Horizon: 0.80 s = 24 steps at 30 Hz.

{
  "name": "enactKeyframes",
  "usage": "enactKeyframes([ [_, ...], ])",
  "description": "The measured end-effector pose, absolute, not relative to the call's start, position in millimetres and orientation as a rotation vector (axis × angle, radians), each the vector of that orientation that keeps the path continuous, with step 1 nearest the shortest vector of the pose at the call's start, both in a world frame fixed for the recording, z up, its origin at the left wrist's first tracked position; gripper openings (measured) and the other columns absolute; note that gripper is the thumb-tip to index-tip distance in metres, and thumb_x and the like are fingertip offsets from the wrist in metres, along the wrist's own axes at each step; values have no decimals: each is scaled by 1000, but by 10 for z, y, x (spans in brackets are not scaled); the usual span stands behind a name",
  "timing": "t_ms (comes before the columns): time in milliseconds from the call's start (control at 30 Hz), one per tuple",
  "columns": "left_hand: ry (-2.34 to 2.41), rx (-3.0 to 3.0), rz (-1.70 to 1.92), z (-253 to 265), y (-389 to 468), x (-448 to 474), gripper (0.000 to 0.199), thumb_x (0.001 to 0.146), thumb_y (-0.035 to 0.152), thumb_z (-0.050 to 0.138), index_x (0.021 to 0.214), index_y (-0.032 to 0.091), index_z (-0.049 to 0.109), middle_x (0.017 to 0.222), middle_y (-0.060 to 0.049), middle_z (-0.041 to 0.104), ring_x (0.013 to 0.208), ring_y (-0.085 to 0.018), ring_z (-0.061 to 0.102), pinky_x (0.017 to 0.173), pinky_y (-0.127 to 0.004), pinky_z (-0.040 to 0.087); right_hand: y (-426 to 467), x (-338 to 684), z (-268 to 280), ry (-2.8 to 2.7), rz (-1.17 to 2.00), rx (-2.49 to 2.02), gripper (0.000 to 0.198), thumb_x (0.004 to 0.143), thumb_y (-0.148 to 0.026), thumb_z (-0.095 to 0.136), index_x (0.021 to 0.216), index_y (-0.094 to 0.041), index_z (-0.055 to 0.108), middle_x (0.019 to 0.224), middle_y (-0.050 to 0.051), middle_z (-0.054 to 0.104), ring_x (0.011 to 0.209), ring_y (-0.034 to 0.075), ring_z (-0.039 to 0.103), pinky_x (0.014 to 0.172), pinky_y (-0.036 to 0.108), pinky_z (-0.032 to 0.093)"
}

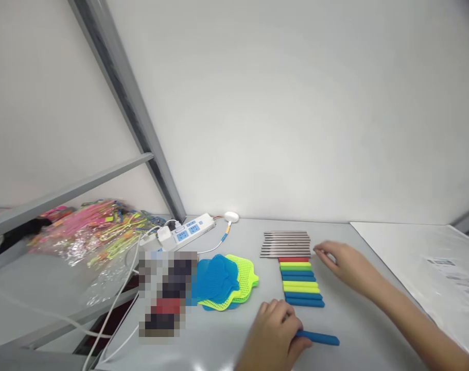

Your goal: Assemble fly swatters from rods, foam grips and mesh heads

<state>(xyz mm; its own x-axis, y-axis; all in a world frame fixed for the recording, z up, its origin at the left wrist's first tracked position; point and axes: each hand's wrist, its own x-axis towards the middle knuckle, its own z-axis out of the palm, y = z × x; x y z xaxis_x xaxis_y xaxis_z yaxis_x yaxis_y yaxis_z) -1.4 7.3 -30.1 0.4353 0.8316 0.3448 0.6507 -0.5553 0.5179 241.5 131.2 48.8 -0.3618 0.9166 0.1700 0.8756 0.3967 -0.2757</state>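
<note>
My left hand (275,332) is closed round one end of a blue plastic handle tube (321,338), which points right just above the table. My right hand (344,263) hangs beside the right ends of a row of thin metal rods (284,245); its fingers reach toward them and nothing shows between them. Below the rods, red, yellow, green and blue handle tubes (300,283) lie side by side. To their left is an overlapping pile of mesh fly swatter heads, with blue ones (218,281) over yellow-green ones (246,270).
A white power strip (191,230) with plugs and a small white device (231,216) sit at the back. Colourful items in clear plastic bags (103,226) lie beyond the grey metal frame (134,103). White cables run down the left, and a white sheet (419,263) covers the right side.
</note>
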Motion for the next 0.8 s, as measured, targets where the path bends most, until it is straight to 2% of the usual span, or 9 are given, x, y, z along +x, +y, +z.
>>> enactKeyframes([
  [233, 1273, 2514, 921, -394, 63, 23, 29, 81, 49, 69, 89, 22, 61, 88, -3, 61, 74, -18, 57, 62, -33, 38, 2538, 2072, 438, -2605, 345, -1360, 30, 91, -37, 47, 92, -24, 73, 95, 6, 74, 82, 23, 67, 70, 32, 50],
  [433, 1231, 2508, 719, -91, 5, 27, 21, 86, 40, 66, 91, 21, 58, 95, -3, 63, 77, -17, 56, 70, -32, 41, 2795, 2121, 294, -2773, 399, -1190, 24, 86, -37, 54, 90, -25, 74, 95, 5, 73, 81, 22, 66, 71, 30, 49],
  [600, 1187, 2299, 669, 94, 9, 9, 16, 89, 37, 62, 91, 23, 56, 95, -4, 63, 80, -17, 56, 70, -29, 44, 2857, 2137, 271, -2857, 409, -1116, 19, 87, -32, 57, 85, -23, 73, 90, 6, 72, 79, 20, 64, 70, 30, 48],
  [733, 1120, 2130, 874, 99, 19, -15, 14, 89, 35, 62, 89, 22, 56, 92, -5, 60, 83, -17, 56, 70, -28, 46, 2888, 2134, 248, -2849, 448, -1140, 21, 93, -38, 57, 93, -19, 66, 95, 4, 68, 80, 15, 62, 75, 32, 51],
  [800, 1079, 2031, 1111, 94, 10, 7, 15, 90, 35, 60, 86, 22, 56, 87, -5, 58, 81, -17, 56, 70, -29, 47, 2878, 2151, 265, -2783, 473, -1161, 22, 92, -37, 58, 88, -17, 64, 90, 3, 66, 77, 15, 60, 74, 32, 50],
])
